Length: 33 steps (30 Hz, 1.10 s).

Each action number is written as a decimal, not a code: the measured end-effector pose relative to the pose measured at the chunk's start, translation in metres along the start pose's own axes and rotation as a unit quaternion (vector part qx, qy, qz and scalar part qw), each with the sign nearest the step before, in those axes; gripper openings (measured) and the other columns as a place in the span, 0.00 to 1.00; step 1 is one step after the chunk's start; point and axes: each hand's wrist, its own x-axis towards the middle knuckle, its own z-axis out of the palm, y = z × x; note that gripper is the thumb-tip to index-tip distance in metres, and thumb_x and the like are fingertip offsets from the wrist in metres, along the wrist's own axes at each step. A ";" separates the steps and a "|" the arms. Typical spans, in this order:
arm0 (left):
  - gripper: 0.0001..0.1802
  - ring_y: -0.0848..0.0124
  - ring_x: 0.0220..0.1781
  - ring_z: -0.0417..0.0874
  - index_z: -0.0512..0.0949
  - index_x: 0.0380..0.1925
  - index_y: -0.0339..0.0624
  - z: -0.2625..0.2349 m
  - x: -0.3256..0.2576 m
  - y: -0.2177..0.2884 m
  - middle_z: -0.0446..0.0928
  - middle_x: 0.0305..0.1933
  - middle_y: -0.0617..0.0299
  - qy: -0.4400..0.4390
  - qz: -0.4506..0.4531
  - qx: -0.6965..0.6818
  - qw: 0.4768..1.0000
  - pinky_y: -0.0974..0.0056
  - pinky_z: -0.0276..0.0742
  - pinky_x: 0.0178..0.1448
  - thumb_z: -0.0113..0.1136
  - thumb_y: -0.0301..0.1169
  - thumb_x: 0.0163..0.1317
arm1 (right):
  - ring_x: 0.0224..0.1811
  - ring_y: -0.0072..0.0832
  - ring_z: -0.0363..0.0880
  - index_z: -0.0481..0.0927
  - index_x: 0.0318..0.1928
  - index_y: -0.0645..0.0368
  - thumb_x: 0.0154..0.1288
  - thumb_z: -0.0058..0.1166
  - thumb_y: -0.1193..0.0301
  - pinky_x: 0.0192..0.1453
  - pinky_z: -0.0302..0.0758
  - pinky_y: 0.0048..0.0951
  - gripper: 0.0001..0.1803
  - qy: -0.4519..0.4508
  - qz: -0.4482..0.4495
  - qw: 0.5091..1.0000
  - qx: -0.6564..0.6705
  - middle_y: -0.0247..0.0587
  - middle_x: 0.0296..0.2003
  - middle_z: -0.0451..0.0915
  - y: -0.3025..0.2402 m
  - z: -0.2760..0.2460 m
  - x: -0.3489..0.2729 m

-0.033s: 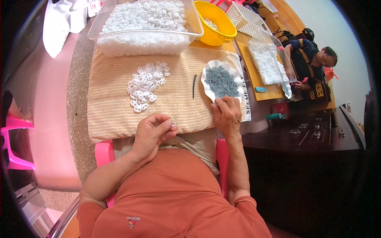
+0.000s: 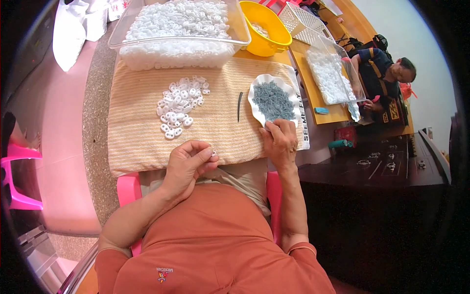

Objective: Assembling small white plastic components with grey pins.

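Observation:
Between the thumb and fingers of my left hand [image 2: 192, 160] is a small white two-holed plastic piece [image 2: 213, 153], held just over the near edge of the striped cloth. My right hand [image 2: 281, 139] rests at the near rim of a white wavy-edged dish [image 2: 255, 109], its fingers drawn together in a pinch; whatever they may hold is hidden. Many tiny grey-blue translucent pieces [image 2: 274, 99] fill the dish. Left of it lies a thin dark stick [image 2: 240, 107]. Farther left, a loose pile of white two-holed pieces [image 2: 180, 103] is spread on the cloth [image 2: 147, 152].
At the table's far side stand a clear tub [image 2: 181, 51] heaped with white pieces and a yellow basin [image 2: 249, 24]. To the right, another person [image 2: 379, 73] sits by a second clear bin [image 2: 330, 73] of white pieces. A pink stool [image 2: 22, 201] is at left.

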 end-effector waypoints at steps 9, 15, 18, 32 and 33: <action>0.05 0.72 0.37 0.83 0.75 0.38 0.39 0.000 0.000 0.000 0.78 0.34 0.62 0.003 0.003 0.000 1.000 0.69 0.85 0.40 0.59 0.24 0.62 | 0.37 0.39 0.74 0.81 0.33 0.61 0.48 0.65 0.77 0.40 0.72 0.36 0.09 0.031 0.007 0.999 0.027 0.42 0.32 0.76 0.001 0.007 -0.004; 0.05 0.73 0.36 0.82 0.75 0.37 0.39 0.002 -0.002 0.001 0.79 0.34 0.62 0.007 0.002 0.001 1.000 0.70 0.84 0.40 0.60 0.24 0.62 | 0.37 0.39 0.75 0.81 0.32 0.62 0.49 0.64 0.77 0.40 0.73 0.35 0.08 0.045 -0.002 0.998 0.039 0.42 0.31 0.77 0.004 0.009 -0.005; 0.05 0.73 0.36 0.82 0.76 0.38 0.39 0.001 -0.002 0.000 0.79 0.34 0.62 0.006 0.003 -0.001 1.000 0.71 0.83 0.40 0.60 0.25 0.62 | 0.37 0.40 0.75 0.80 0.32 0.62 0.50 0.64 0.77 0.40 0.73 0.36 0.07 0.042 0.003 0.998 0.046 0.43 0.32 0.77 0.003 0.008 -0.005; 0.05 0.73 0.35 0.82 0.75 0.36 0.39 0.003 -0.003 0.001 0.78 0.33 0.63 0.010 -0.002 0.003 1.000 0.70 0.84 0.39 0.60 0.25 0.62 | 0.38 0.42 0.74 0.78 0.33 0.62 0.56 0.59 0.75 0.41 0.72 0.38 0.06 0.030 -0.026 0.999 0.019 0.45 0.33 0.76 0.004 0.007 -0.004; 0.05 0.73 0.35 0.82 0.75 0.36 0.40 0.002 -0.003 0.001 0.78 0.33 0.63 0.009 -0.001 0.003 1.000 0.70 0.84 0.39 0.60 0.25 0.62 | 0.38 0.42 0.74 0.78 0.33 0.62 0.55 0.59 0.75 0.41 0.72 0.38 0.05 0.027 -0.030 0.999 0.020 0.45 0.33 0.76 0.004 0.007 -0.004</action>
